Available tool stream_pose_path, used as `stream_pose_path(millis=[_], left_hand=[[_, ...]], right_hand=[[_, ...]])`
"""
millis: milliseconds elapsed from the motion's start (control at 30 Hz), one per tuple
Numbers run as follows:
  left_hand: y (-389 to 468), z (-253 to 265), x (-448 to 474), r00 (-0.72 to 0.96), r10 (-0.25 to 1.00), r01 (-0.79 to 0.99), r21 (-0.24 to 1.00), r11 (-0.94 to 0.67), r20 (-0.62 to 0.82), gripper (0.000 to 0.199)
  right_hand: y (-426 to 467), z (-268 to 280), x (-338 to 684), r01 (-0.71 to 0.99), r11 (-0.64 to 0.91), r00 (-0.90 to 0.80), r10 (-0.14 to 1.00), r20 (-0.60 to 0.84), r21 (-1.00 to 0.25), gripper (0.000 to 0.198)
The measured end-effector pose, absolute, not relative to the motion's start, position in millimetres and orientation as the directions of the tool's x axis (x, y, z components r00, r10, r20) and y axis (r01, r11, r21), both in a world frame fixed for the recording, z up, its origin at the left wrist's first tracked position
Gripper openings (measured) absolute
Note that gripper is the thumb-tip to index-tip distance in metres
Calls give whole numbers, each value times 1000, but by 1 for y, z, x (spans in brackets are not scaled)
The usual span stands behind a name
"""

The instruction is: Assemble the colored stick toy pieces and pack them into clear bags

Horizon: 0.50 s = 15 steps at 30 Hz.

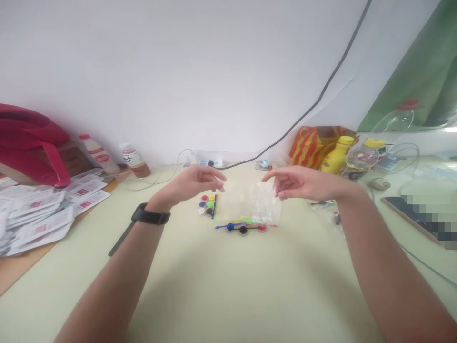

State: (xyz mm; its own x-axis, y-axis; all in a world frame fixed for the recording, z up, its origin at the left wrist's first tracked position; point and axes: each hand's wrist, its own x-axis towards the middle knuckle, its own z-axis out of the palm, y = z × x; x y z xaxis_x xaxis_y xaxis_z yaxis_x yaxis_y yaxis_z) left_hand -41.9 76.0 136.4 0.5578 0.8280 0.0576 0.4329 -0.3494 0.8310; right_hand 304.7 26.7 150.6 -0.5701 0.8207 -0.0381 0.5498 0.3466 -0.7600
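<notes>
A clear plastic bag (246, 202) is stretched between my two hands above the table. My left hand (200, 183), below a black wristband, pinches its left edge with the index finger reaching out. At the opposite side, my right hand (298, 183) has thumb and fingers closed on the bag's edge, index finger extended. Just left of the bag lie small round coloured pieces (210, 204) in red, yellow, blue, green, white and black, beside a thin dark stick (214, 206). In front, a black round piece (243, 230) and a blue one (230, 226) rest with coloured arrow-shaped pointers, partly behind the bag.
Stacked white packets (39, 214) and a red bag (32, 138) occupy the left. Two bottles, one with a white cap (134, 159), stand near the wall. A striped bag (310, 147), yellow bottle (335, 155) and dark tablet-like device (410, 216) are on the right. A cable (310, 109) hangs behind.
</notes>
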Motion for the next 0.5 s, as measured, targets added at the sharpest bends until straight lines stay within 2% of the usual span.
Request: stream_pose_path(millis=[133,167,233,333,400,500], left_hand=[[80,137,-52,528,848,466,820,-333,45,35],[78,138,-51,526,848,470,806,-360,72,36],[72,139,-43,494,838,461,746,-480,234,38],[54,140,-21,393,708,461,541,-703,586,40],[40,141,-3,451,593,466,391,-794,667,49],[23,136,19,572,449,408,237,-882,686,75]], right_hand=[[25,155,307,432,335,-558,829,44,-837,51],[24,156,306,411,335,-545,836,66,-848,50],[23,158,301,386,339,-505,856,112,-858,47],[20,159,290,375,348,-436,884,168,-859,41],[16,160,282,362,356,-404,893,199,-861,39],[10,163,271,331,365,-365,900,238,-870,37]])
